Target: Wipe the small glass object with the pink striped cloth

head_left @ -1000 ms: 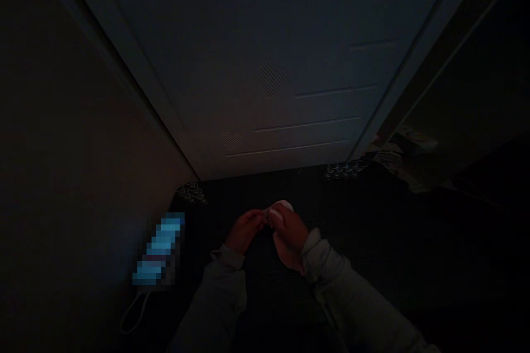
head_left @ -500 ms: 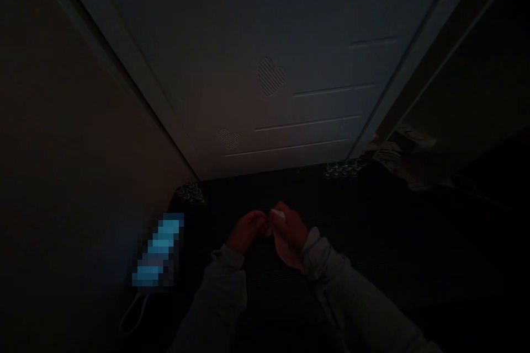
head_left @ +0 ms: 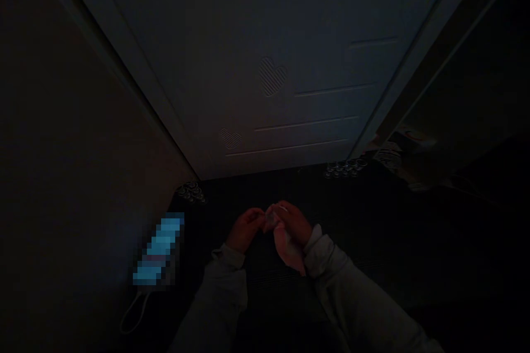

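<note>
In dim light, a thin, soft pinkish piece (head_left: 289, 249), cloth or paper by its look, hangs from my right hand (head_left: 293, 222). The fingers of that hand are closed round its upper part, and a bunched pale bit (head_left: 271, 217) shows at the fingertips. My left hand (head_left: 245, 229) is pinched at the left edge of this bunched bit, fingertips pressed together. Too dark to make out is exactly what the left fingers grip. Both hands are above a dark surface (head_left: 269, 287).
A pale door-like panel (head_left: 232, 77) with heart reliefs rises behind the surface. Small shiny rings lie in clusters, one at left (head_left: 191, 192) and one at right (head_left: 344, 168). A glowing, blurred-out device (head_left: 159, 248) with a cord loop (head_left: 133, 314) leans at left.
My right fingers have shifted a little, and more of the bunched pale bit shows between the hands. The hanging pinkish part looks brighter and wider. My left hand has hardly moved.
</note>
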`<state>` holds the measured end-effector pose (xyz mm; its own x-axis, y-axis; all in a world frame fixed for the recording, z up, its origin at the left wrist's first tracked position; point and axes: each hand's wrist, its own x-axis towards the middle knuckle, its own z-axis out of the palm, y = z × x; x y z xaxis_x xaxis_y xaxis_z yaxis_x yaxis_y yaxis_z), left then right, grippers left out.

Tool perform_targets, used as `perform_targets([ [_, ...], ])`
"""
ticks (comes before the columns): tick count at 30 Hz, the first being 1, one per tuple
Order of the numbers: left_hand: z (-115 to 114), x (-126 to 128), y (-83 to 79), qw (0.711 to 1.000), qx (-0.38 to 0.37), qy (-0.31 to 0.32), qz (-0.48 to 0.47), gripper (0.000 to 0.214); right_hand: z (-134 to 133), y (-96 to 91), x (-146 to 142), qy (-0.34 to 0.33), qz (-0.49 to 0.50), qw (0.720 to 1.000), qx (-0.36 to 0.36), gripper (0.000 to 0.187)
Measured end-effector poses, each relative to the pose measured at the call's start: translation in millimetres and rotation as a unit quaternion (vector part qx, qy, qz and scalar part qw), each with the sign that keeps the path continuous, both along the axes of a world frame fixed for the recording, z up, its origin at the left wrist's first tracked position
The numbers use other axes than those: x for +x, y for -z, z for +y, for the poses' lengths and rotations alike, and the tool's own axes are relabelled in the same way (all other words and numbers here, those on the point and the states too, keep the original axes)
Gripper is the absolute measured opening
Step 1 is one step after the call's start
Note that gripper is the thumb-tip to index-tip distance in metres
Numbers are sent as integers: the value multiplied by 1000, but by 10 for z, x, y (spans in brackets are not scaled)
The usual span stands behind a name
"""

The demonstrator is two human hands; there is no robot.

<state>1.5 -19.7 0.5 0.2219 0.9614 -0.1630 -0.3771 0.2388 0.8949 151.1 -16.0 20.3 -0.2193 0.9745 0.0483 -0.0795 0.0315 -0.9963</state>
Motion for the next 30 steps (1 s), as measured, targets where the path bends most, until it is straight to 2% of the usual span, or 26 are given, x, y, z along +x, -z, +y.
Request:
perform_targets([
  [4,38,-46,38,998,-14,-35,-45,21,46,-13,-1,-77,86,993,-7,24],
  [6,51,-70,51,996,-23,-54,-69,22,66,37,-9,-103,140,984,-40,20],
  [8,53,-83,44,994,-30,-63,-81,23,78,94,-7,-109,151,980,-75,20],
  [13,37,-80,-10,994,-33,-53,-90,23,89,183,41,-105,68,991,-54,25],
  [19,46,-90,25,995,-19,-40,-93,23,93,300,41,-51,-32,998,16,16],
  [23,47,-85,32,995,-22,-41,-89,21,79,317,23,-52,-43,997,28,12],
  [30,35,-61,-12,993,-36,-59,-93,20,57,227,27,-38,-40,998,32,15],
])
